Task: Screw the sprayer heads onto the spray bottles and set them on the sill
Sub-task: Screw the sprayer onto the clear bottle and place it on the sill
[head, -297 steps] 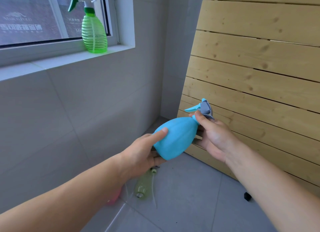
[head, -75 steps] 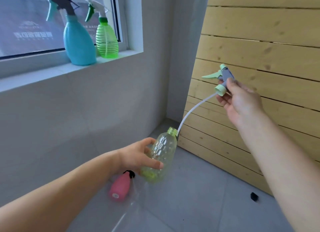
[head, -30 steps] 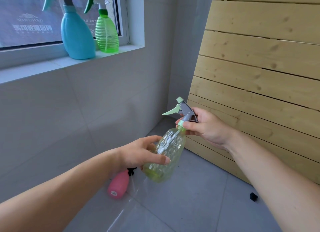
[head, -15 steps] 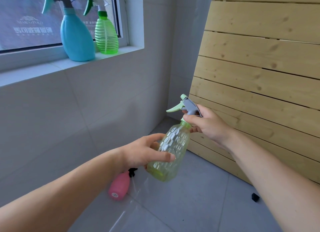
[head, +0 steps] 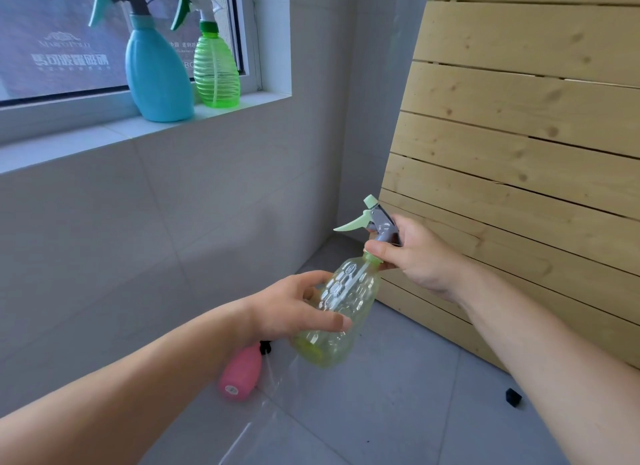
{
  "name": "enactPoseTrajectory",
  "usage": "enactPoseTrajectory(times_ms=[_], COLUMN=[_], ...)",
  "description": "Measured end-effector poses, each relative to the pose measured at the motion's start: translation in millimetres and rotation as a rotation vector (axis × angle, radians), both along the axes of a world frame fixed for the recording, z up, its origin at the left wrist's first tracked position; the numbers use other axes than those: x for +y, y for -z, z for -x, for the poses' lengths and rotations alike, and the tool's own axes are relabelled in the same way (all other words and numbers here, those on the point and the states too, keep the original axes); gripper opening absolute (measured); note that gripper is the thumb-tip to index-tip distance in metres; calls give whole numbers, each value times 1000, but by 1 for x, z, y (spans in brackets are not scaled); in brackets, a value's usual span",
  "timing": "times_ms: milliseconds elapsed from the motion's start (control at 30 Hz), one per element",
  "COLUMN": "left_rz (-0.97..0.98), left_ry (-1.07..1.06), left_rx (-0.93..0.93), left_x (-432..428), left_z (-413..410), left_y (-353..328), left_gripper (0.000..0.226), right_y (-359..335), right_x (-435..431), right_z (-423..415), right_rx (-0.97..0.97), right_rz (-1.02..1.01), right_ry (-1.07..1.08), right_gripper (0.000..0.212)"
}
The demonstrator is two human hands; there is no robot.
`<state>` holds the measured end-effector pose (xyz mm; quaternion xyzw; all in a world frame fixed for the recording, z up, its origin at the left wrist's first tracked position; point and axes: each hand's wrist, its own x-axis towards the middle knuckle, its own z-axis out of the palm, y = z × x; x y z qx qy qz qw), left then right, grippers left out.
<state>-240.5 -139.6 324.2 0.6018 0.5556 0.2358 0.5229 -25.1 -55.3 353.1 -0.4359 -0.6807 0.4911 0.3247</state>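
My left hand (head: pixel 294 308) grips the body of a clear yellow-green spray bottle (head: pixel 343 305), held tilted in mid-air. My right hand (head: pixel 415 256) is closed on its grey and mint sprayer head (head: pixel 375 222), which sits on the bottle's neck, thumb and fingers at the collar. On the white sill (head: pixel 104 132) at upper left stand a blue spray bottle (head: pixel 156 73) and a bright green spray bottle (head: pixel 216 73), both with heads on. A pink bottle (head: pixel 240 374) lies on the floor below my left wrist, its top partly hidden.
A slatted wooden panel (head: pixel 519 152) leans against the wall on the right. A small black piece (head: pixel 513 397) lies on the grey tiled floor near the panel's foot. A clear tube (head: pixel 277 381) lies on the floor beside the pink bottle.
The blue bottle went from my hands to the sill. I then fed the sprayer head's tube into the yellow-green bottle and seated the head; since half a second ago the hands barely shift.
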Motion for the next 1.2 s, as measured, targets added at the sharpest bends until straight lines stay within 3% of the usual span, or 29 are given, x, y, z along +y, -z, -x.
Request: enactPoseTrajectory(times_ms=[133,300,467,633,800,967,1100,1200], left_rz=[-2,15,20,25,21,30,19,12], left_ry=[3,-14,3,-31,-35,-50,-47,-65], left_rx=[6,-15,14,-21,-12,-51,-27,-44], left_x=[2,4,1,3,3,5,4,6], left_z=[-1,2,-1,4,2,4,0,0], left_y=[1,1,4,2,5,2,4,3], left_gripper=[51,61,59,60,59,59,58,64], right_y=[1,-8,1,-1,4,-2,4,0], right_x=[-7,-3,-7,0,-4,1,-1,2], right_z=[11,1,11,3,13,4,11,8], right_rx=[-100,106,-79,168,-35,142,20,151], right_rz=[-108,46,-40,116,-39,71,-24,77], right_ry=[140,-23,123,-25,133,-14,139,120], right_gripper=[39,28,35,34,34,27,32,26])
